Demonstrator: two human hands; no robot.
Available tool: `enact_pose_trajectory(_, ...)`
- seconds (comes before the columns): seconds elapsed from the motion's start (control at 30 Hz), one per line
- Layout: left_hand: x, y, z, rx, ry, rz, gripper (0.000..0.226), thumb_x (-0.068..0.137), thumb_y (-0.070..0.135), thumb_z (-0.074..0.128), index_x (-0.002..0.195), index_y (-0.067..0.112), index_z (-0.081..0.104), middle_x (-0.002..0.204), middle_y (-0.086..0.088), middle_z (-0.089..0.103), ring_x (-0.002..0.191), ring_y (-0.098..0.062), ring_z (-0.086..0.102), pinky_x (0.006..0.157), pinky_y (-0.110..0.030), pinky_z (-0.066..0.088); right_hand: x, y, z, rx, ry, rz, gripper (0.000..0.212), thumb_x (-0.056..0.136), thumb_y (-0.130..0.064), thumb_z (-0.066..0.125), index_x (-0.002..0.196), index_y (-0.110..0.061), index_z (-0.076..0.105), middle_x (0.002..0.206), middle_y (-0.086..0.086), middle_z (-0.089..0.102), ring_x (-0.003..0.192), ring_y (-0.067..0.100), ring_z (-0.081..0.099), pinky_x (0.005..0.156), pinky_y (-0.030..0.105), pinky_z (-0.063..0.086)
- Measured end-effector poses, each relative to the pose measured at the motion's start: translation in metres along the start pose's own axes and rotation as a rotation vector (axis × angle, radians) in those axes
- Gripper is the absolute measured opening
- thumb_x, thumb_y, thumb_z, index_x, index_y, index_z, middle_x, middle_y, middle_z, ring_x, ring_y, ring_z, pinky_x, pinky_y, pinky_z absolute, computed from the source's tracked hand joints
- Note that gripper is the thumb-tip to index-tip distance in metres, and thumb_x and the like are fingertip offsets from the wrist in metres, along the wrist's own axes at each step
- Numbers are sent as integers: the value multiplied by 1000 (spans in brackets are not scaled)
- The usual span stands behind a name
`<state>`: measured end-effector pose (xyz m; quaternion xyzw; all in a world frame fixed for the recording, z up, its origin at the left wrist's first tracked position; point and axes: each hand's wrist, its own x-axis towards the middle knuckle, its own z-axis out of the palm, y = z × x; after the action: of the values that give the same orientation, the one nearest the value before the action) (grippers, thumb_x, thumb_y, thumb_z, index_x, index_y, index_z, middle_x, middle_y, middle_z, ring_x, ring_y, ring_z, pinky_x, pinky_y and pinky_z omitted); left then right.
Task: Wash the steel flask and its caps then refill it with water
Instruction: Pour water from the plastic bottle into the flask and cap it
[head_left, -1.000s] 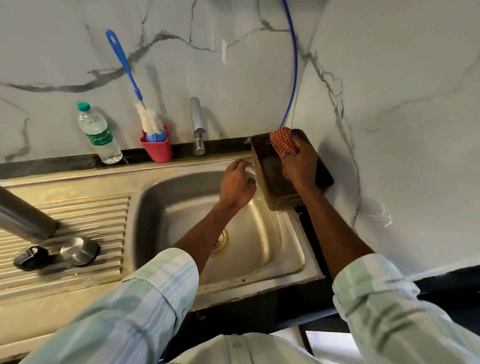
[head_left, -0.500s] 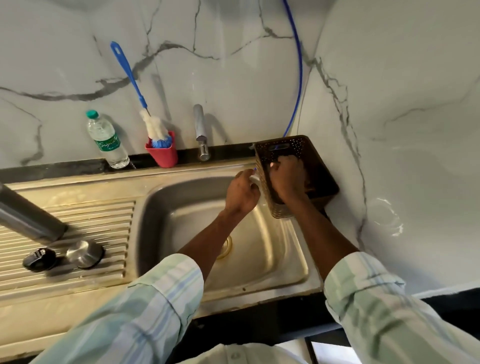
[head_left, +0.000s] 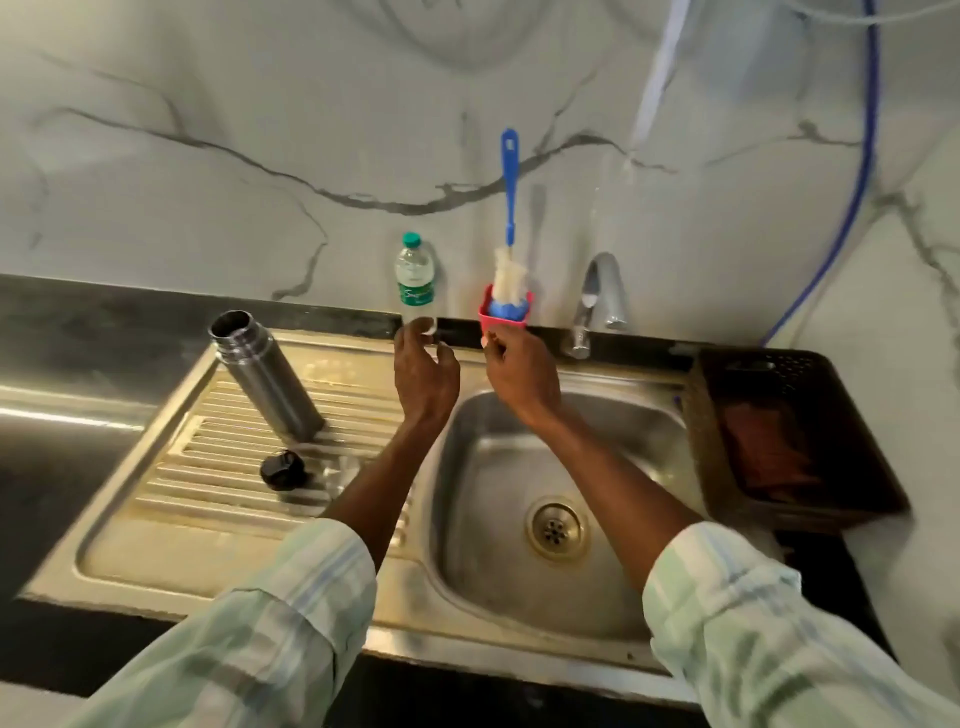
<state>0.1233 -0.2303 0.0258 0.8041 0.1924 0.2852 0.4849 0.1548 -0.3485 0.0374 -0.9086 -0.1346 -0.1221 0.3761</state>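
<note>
Standing uncapped on the drainboard (head_left: 171, 493) at left, the steel flask (head_left: 267, 375) has its black cap (head_left: 283, 469) just nearer. Left hand (head_left: 423, 376) fingers curl loosely at the plastic bottle (head_left: 414, 283) base; contact cannot be confirmed. Right hand (head_left: 519, 376) fingers pinch the pink holder (head_left: 501, 318).

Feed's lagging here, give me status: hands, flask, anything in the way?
Left hand open, reaching at water bottle. Right hand at red cup, grip unclear. Flask uncapped, upright on drainboard, black cap beside it. Nothing blocking.
</note>
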Motion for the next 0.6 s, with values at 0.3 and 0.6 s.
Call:
enact_pose_trajectory(0.3, 113, -33, -36, -32, -243, -85, 62, 86, -8, 55, 144, 7, 40, 138, -19, 52, 86, -3, 55, 70, 1, 42, 144, -81, 77, -263, -116, -6, 36, 100, -33, 45, 126, -9, 54, 120, 15, 64, 109, 33, 62, 82, 36, 47)
enact_pose_trajectory(0.6, 152, -60, -33, -142, -406, -160, 70, 84, -4, 63, 146, 12, 35, 138, -12, 51, 118, -23, 57, 94, -28, 52, 182, -90, 112, -552, -134, -60, 51, 101, -51, 35, 120, -8, 54, 111, 13, 68, 97, 32, 66, 76, 37, 50)
